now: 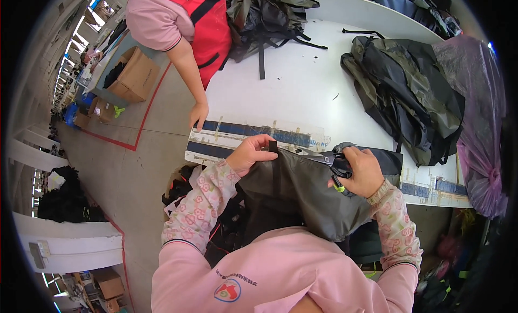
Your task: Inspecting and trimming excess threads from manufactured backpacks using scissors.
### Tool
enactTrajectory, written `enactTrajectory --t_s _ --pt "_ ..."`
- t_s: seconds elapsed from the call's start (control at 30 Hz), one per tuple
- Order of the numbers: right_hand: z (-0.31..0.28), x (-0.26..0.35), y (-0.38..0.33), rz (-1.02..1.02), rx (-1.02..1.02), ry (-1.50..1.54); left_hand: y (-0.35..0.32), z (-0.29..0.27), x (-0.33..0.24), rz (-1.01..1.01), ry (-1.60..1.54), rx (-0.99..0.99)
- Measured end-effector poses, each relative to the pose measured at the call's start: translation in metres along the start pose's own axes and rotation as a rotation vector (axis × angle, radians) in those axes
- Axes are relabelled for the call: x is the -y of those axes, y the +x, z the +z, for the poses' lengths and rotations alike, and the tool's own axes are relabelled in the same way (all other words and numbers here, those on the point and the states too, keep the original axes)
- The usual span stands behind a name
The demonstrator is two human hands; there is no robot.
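Observation:
A dark olive and black fabric bag (pixel 318 191) hangs over the near edge of the white table, in front of my body. My left hand (pixel 251 155) pinches the bag's upper left edge, where a short black webbing strap (pixel 273 147) sticks up. Closed around the black handles of a pair of scissors (pixel 326 159) is my right hand (pixel 362 170), at the bag's upper right. The blades point left along the bag's top edge, towards my left hand. A small yellow-green piece (pixel 338 188) shows below the right fingers.
Another person's hand (pixel 199 116) rests at the table's left corner. More dark bags (pixel 404 92) lie on the white table (pixel 307 70), beside a pinkish plastic sack (pixel 485 124) on the right. A cardboard box (pixel 134 75) stands off to the left, and dark cloth is heaped below the table.

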State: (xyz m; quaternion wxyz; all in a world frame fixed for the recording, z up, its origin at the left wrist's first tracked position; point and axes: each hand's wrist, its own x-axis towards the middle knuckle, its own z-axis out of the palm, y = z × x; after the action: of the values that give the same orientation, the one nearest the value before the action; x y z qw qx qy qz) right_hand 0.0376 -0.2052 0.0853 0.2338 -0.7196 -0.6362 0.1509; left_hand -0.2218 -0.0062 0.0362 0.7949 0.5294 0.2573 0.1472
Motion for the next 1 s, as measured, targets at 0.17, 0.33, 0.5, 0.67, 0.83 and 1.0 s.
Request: enactTrajectory --t_s 0.17,0.33,0.5,0.67,0.83,1.0 --pt "-0.007 0.012 0.017 -0.191 -0.001 -0.272 -0.002 0.016 -0.006 -0.049 -0.002 0.047" --pt "-0.008 0.013 0.018 -0.224 0.056 -0.271 -0.001 0.027 -0.003 -0.077 0.078 0.114" --pt "-0.009 0.018 0.019 -0.245 0.068 -0.279 0.004 0.028 0.002 -0.057 0.115 0.17" --pt "-0.01 0.018 0.019 -0.246 0.086 -0.291 0.005 0.03 0.002 -0.05 0.161 0.185" --pt "-0.012 0.018 0.015 -0.165 0.187 -0.311 0.005 0.029 0.004 -0.037 0.199 0.221" --pt "-0.011 0.014 0.009 -0.098 0.256 -0.294 0.005 0.031 0.006 -0.038 0.204 0.234"
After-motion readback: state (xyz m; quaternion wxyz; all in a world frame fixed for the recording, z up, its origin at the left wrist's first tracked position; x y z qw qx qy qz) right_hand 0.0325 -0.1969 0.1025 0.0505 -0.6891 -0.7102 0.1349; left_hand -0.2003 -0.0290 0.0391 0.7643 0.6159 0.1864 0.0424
